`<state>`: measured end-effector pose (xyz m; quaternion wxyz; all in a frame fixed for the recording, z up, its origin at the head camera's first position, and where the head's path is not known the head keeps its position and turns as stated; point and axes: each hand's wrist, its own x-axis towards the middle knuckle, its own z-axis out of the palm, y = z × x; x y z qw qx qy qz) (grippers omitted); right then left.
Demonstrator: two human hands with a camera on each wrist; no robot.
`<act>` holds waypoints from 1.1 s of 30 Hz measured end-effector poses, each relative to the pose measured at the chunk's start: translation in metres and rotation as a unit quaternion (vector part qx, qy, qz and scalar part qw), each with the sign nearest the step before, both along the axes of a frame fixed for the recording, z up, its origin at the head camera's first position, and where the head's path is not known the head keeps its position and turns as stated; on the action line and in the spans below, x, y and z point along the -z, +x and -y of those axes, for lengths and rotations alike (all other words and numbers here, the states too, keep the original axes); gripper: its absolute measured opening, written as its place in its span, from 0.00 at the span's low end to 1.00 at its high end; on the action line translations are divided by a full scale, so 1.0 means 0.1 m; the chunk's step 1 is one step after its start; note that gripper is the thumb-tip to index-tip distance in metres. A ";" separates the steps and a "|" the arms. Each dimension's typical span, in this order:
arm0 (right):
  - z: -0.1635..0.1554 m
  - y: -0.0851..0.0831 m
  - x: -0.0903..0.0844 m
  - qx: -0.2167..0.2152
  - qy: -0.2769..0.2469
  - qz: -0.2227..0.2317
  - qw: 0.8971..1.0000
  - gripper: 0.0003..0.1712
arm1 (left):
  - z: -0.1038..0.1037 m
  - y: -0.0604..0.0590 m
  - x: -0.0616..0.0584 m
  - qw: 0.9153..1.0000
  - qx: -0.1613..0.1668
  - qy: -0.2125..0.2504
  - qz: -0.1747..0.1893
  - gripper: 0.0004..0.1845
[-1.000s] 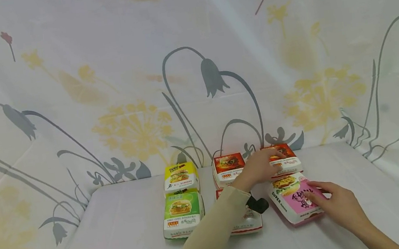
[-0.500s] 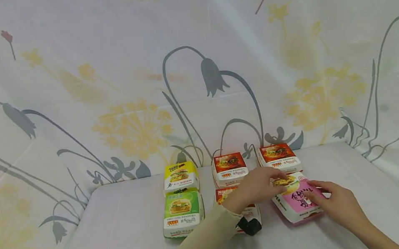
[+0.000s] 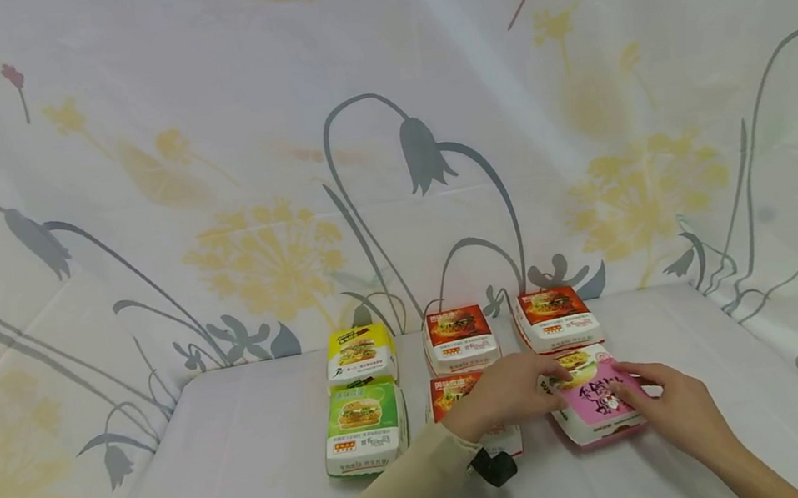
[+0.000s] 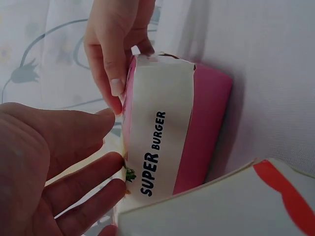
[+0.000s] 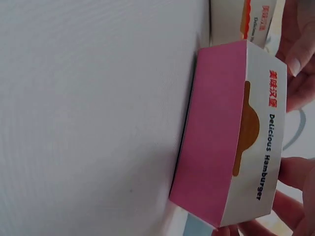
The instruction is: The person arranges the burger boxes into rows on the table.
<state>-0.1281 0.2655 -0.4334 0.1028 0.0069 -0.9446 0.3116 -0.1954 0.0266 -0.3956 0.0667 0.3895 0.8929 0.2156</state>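
Note:
A pink-and-white burger box marked "SUPER BURGER" sits slightly turned on the white table at the front right. My right hand grips its right side, thumb on the lid and fingers down the edge; in the right wrist view the fingers show at the box's end. From the left, my left hand reaches over the front-middle red burger box, hiding part of it. Its loosely extended fingertips are at the upper left edge of the pink box, with the thumb raised apart.
Behind the pink box stands a red burger box, with another red one in the back middle. A green box and a yellow box form the left column. A flowered curtain backs the table.
My left hand has come back from the rear right red box to the pink box's left edge, uncovering the rear boxes. My right hand has stayed on the pink box.

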 end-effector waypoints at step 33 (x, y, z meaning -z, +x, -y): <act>-0.22 0.00 -0.02 -0.087 0.015 -0.049 0.995 0.18 | -0.12 0.02 0.12 0.998 -0.057 -0.029 -0.021 0.20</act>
